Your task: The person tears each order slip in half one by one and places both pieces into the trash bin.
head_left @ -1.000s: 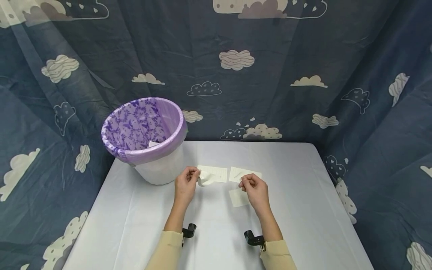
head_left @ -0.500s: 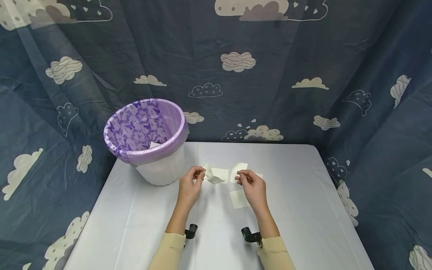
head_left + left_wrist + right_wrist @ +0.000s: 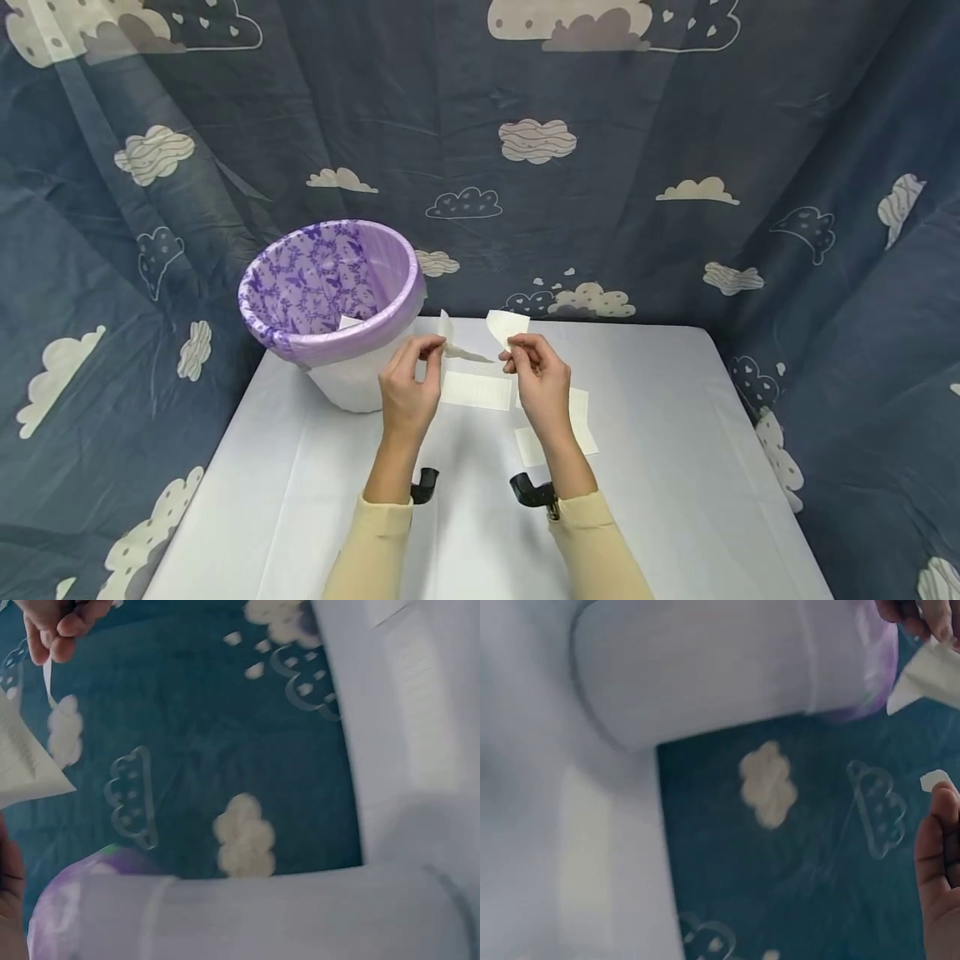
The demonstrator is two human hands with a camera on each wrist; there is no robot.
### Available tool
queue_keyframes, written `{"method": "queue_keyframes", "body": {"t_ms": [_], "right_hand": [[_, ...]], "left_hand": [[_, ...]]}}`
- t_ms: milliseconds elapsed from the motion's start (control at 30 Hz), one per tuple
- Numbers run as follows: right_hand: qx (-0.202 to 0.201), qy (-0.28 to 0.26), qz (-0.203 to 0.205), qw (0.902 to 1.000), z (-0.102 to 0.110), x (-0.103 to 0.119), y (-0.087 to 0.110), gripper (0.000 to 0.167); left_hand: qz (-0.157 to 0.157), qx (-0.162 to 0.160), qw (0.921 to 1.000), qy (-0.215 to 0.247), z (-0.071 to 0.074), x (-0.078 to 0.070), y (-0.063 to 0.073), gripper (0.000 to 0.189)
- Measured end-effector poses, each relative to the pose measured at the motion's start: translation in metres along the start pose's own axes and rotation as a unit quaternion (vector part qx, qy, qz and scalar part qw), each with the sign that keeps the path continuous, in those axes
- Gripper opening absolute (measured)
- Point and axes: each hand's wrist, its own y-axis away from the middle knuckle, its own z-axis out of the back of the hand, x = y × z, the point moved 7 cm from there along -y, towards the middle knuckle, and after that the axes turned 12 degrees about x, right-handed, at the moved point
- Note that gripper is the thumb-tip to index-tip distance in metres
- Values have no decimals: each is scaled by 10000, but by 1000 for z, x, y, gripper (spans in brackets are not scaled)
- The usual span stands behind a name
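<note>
In the head view, my left hand (image 3: 408, 392) pinches a curled cream sheet of paper (image 3: 467, 355) above the table, just right of the bin. My right hand (image 3: 543, 383) pinches another cream paper piece (image 3: 507, 325), which stands up from the fingertips. The two pieces are close but apart. Below them a lined cream slip (image 3: 477, 392) lies flat, and two more slips, one of them a squarish slip (image 3: 530, 448), are partly hidden by my right hand and forearm. In the left wrist view, my left hand (image 3: 9, 896) shows only at the edge.
A white bin with a purple patterned liner (image 3: 408, 292) stands at the table's left, a white scrap (image 3: 348, 322) visible inside. The white-covered table (image 3: 660, 467) ends at a dark cloud-print curtain (image 3: 420, 108). Black wrist mounts (image 3: 531, 492) jut inward from both wrists.
Both hands have risen and moved toward the back, lifting their paper pieces off the slips on the table. The flat slips below are more exposed. The head view has shifted slightly.
</note>
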Motion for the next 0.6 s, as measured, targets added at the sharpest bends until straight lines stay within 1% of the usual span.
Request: {"method": "queue_keyframes", "body": {"t_ms": [133, 200, 267, 367, 433, 533, 600], "right_hand": [[46, -241, 426, 9988, -14, 25, -17, 11], [90, -276, 607, 9977, -23, 36, -26, 10], [174, -267, 768, 9965, -33, 46, -36, 10], [373, -212, 947, 9946, -51, 59, -49, 10], [557, -229, 995, 9932, -65, 66, -58, 11], [854, -219, 960, 9915, -87, 75, -69, 12], [1083, -220, 911, 9897, -101, 80, -76, 12]], "left_hand": [[-291, -443, 9986, 1, 18, -7, -19, 9], [-359, -639, 9973, -82, 29, -8, -27, 7], [-361, -850, 9955, -232, 40, -8, -33, 6], [-256, -1212, 9913, -434, 59, -5, -40, 5], [-148, -1496, 9872, -536, 71, -1, -42, 4], [23, -1893, 9790, -753, 89, 4, -43, 7], [167, -2100, 9730, -947, 97, 8, -44, 11]]}}
